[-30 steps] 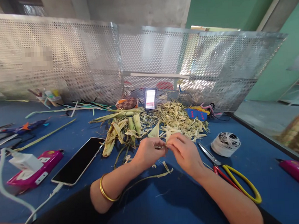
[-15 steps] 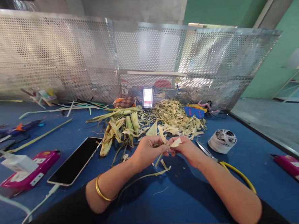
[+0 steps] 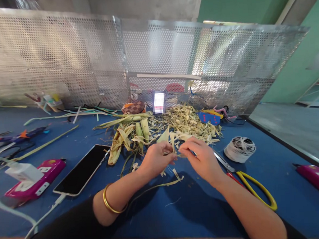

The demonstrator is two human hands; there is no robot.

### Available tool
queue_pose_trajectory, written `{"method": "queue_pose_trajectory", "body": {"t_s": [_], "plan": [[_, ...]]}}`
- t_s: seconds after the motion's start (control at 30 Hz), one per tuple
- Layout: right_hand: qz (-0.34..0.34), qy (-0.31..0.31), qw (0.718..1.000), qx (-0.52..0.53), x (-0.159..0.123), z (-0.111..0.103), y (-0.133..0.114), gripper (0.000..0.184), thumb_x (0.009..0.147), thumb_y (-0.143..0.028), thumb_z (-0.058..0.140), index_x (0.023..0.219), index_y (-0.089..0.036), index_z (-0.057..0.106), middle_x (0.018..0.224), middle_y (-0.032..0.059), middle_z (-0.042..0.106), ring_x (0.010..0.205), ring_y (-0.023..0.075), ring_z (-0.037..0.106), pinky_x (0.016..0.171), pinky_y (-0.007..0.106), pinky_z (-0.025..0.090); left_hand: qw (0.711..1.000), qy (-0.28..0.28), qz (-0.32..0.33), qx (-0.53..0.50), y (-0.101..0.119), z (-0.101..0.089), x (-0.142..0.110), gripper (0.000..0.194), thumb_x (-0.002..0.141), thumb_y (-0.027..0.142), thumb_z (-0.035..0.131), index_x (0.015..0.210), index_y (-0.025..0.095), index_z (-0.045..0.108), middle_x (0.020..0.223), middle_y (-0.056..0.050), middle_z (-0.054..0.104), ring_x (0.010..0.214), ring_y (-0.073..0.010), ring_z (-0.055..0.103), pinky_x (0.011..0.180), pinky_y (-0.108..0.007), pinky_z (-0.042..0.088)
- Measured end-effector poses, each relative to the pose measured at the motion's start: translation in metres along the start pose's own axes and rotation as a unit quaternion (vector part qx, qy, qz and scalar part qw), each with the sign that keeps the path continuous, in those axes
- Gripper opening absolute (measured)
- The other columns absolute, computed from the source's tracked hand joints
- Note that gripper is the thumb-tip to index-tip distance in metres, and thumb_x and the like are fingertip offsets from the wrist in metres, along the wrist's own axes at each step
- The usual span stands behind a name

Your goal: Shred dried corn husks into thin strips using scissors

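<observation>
Pale corn husk pieces [image 3: 172, 138] stand up from the fingers of my left hand [image 3: 158, 157], which is closed on them. Close by on the right, my right hand [image 3: 201, 158] pinches with thumb and forefinger at a thin husk end beside the left fingertips. Both hands are above the blue table, just in front of a heap of shredded husk [image 3: 190, 121]. Larger whole husks [image 3: 123, 139] lie to the left of the heap. A long thin husk strip [image 3: 163, 185] rests on the table below my hands.
Scissors [image 3: 255, 189] with red and yellow handles lie by my right forearm, near a roll of white string [image 3: 240, 150]. On the left are a charging phone [image 3: 81, 171] and a magenta power strip [image 3: 36, 181]. A perforated metal screen [image 3: 161, 54] stands behind.
My right hand has drawn slightly apart from the left, turned and pinched at the husk. More of the scissors shows beside my right arm. The view has shifted a little.
</observation>
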State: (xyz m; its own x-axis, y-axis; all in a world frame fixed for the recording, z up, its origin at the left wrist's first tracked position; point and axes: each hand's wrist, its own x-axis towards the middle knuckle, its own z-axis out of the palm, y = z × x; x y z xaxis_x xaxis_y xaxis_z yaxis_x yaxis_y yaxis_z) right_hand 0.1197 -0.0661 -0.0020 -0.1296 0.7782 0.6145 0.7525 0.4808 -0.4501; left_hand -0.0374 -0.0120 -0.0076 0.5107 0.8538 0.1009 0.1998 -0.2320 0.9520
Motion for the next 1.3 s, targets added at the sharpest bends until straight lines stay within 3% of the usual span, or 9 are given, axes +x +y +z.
{"method": "queue_pose_trajectory", "body": {"t_s": [0.2,0.4,0.53,0.67,0.77,0.87,1.07,1.2,1.3], "plan": [[0.234,-0.068,0.945,0.219,0.01,-0.006,0.02,0.017,0.072,-0.034,0.062,0.066,-0.018,0.062,0.06,-0.0019,0.055,0.059,0.0133,0.048,0.059,0.027,0.037,0.988,-0.122,0.002,-0.094,0.006,0.002,-0.003,0.012,0.068,0.021,0.065,0.068,0.015,0.055,0.062,0.0,0.065,0.055,-0.0122,0.061,0.06,-0.025,0.048],[0.322,-0.081,0.874,0.355,0.003,0.013,0.023,0.02,0.062,-0.035,0.068,0.059,-0.016,0.061,0.053,-0.0025,0.055,0.054,0.0114,0.046,0.059,0.027,0.036,0.988,-0.054,0.068,-0.125,0.004,0.002,-0.001,0.015,0.071,0.025,0.066,0.075,0.015,0.055,0.064,0.001,0.064,0.058,-0.0118,0.061,0.062,-0.025,0.049],[0.326,-0.05,0.884,0.33,-0.005,0.025,0.008,0.026,0.068,-0.039,0.063,0.055,-0.017,0.056,0.053,-0.0021,0.053,0.056,0.0126,0.048,0.06,0.027,0.036,0.992,0.06,0.102,-0.049,0.0,-0.002,0.001,0.011,0.073,0.024,0.063,0.073,0.017,0.054,0.065,0.001,0.064,0.06,-0.0135,0.063,0.061,-0.024,0.048],[0.232,-0.02,0.953,0.192,-0.011,0.026,-0.008,0.02,0.078,-0.032,0.055,0.064,-0.018,0.057,0.06,-0.0008,0.054,0.06,0.0139,0.048,0.06,0.027,0.037,0.987,0.127,0.085,0.058,-0.001,-0.006,0.002,0.009,0.073,0.021,0.061,0.068,0.017,0.053,0.062,0.002,0.063,0.059,-0.0133,0.062,0.057,-0.023,0.045],[0.086,0.019,0.995,0.04,-0.011,0.017,-0.011,0.018,0.084,-0.026,0.052,0.071,-0.019,0.061,0.07,0.0021,0.058,0.068,0.0156,0.051,0.068,0.029,0.036,0.988,0.11,0.069,0.088,-0.004,-0.006,0.002,0.009,0.072,0.019,0.06,0.065,0.018,0.054,0.059,0.001,0.062,0.059,-0.0141,0.062,0.057,-0.023,0.045],[0.019,0.033,0.999,0.0,-0.005,0.007,-0.006,0.017,0.085,-0.024,0.052,0.072,-0.021,0.062,0.073,0.0024,0.061,0.072,0.0163,0.053,0.074,0.031,0.035,0.998,0.032,0.041,0.046,-0.005,-0.004,0.003,0.008,0.071,0.019,0.061,0.065,0.017,0.055,0.06,0.0,0.063,0.057,-0.0149,0.063,0.054,-0.023,0.045],[0.222,-0.039,0.949,0.22,0.006,0.006,0.016,0.015,0.072,-0.032,0.061,0.065,-0.019,0.063,0.06,-0.0009,0.057,0.06,0.0142,0.049,0.059,0.027,0.037,0.987,-0.097,0.019,-0.128,0.006,0.0,-0.001,0.015,0.067,0.025,0.067,0.072,0.015,0.057,0.064,0.0,0.065,0.055,-0.0122,0.061,0.06,-0.025,0.049],[0.302,-0.063,0.899,0.311,0.002,0.017,0.02,0.021,0.066,-0.037,0.064,0.06,-0.017,0.06,0.053,-0.0025,0.053,0.054,0.0121,0.045,0.055,0.026,0.035,0.986,-0.03,0.053,-0.156,0.007,-0.001,-0.001,0.016,0.069,0.027,0.066,0.073,0.015,0.057,0.066,-0.001,0.066,0.057,-0.0121,0.061,0.061,-0.025,0.05],[0.272,-0.066,0.93,0.238,-0.004,0.024,0.011,0.023,0.073,-0.035,0.059,0.058,-0.018,0.056,0.053,-0.0023,0.051,0.054,0.0122,0.044,0.053,0.025,0.033,0.991,0.063,0.065,-0.103,0.003,-0.003,0.001,0.013,0.07,0.025,0.064,0.07,0.016,0.056,0.065,0.0,0.064,0.058,-0.0134,0.062,0.059,-0.026,0.05]]}}
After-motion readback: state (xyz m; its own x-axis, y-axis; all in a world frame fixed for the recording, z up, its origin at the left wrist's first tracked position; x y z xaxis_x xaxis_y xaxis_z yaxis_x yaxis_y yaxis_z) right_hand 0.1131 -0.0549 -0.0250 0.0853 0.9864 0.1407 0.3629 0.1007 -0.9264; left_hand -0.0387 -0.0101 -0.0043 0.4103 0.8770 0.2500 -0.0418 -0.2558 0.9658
